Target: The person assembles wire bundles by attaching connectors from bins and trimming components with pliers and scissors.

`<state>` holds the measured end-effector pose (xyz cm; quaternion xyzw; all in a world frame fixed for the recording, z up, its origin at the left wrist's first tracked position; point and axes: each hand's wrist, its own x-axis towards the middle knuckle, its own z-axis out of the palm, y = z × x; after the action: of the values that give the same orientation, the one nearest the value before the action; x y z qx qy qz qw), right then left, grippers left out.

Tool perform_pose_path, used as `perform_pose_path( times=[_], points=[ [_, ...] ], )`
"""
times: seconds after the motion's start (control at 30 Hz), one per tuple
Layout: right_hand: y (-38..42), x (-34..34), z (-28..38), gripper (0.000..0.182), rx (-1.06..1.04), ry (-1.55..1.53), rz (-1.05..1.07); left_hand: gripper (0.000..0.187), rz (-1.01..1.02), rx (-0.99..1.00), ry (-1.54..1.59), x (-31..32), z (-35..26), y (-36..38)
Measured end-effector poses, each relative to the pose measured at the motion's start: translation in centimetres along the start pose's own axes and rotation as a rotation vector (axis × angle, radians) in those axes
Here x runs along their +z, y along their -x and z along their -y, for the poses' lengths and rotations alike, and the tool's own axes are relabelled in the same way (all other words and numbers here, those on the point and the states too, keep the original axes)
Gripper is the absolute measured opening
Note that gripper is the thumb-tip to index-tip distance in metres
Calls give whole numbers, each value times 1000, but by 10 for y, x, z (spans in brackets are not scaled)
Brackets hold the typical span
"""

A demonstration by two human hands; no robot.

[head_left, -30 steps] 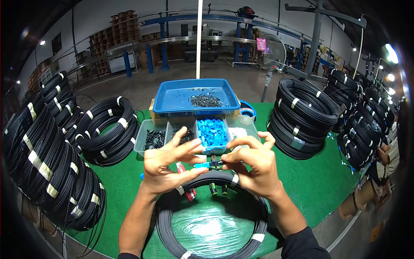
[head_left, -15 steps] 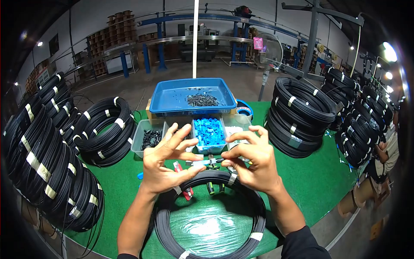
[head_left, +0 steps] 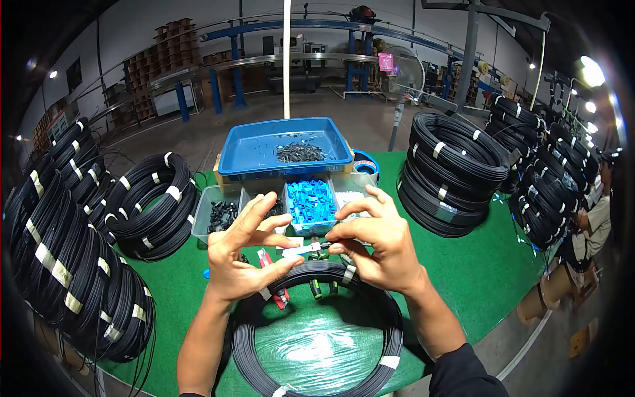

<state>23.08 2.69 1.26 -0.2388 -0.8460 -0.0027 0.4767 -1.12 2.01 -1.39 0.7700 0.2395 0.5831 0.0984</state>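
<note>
Over a black cable coil (head_left: 245, 344), both hands meet at a small white and blue connector piece (head_left: 301, 250). My left hand (head_left: 241, 251) has its thumb below the piece and its index finger above it, the other fingers spread. My right hand (head_left: 377, 245) pinches the black cable end beside the connector between thumb and index finger. Whether the left fingertips press on the piece is hard to tell. Beneath the hands lie a red-handled tool (head_left: 282, 299) and a black and green tool (head_left: 316, 289).
Behind the hands stand a bin of blue parts (head_left: 311, 202), a bin of black parts (head_left: 223, 215) and a blue tray (head_left: 231, 149) with black scraps. Cable coils (head_left: 456, 175) are stacked right and left (head_left: 152, 205). A person (head_left: 598, 215) is at the far right.
The view has shifted slightly, so the scene sits a little further left. The left thumb and index finger look slightly further apart; the right hand keeps its pinch.
</note>
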Motion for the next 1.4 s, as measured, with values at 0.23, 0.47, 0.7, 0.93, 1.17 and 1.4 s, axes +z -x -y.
perform_pose_path(
  times=[0.23, 0.47, 0.7, 0.93, 1.17, 1.4],
  points=[
    [-2, -40, -21, 10, 306, 220, 46, 66, 49, -117, -108, -8, -4, -7],
    [-12, -61, -69, 15, 770, 134, 162, 23, 468, -97, -180, 52, 60, -56],
    [3, -71, -100, 12, 937, 246, 194, 21, 1000, -33, -418, 145, 144, -103],
    [3, -62, -112, 6, 984, 332, 203, 24, 1115, 95, -511, 206, 204, -96],
    [2, -60, -116, 7, 1036, 311, 206, 18, 1206, 50, -806, 203, 215, -108],
    [4, -60, -119, 8, 998, 244, 171, 30, 1105, 32, -600, 210, 217, -109]
  ],
)
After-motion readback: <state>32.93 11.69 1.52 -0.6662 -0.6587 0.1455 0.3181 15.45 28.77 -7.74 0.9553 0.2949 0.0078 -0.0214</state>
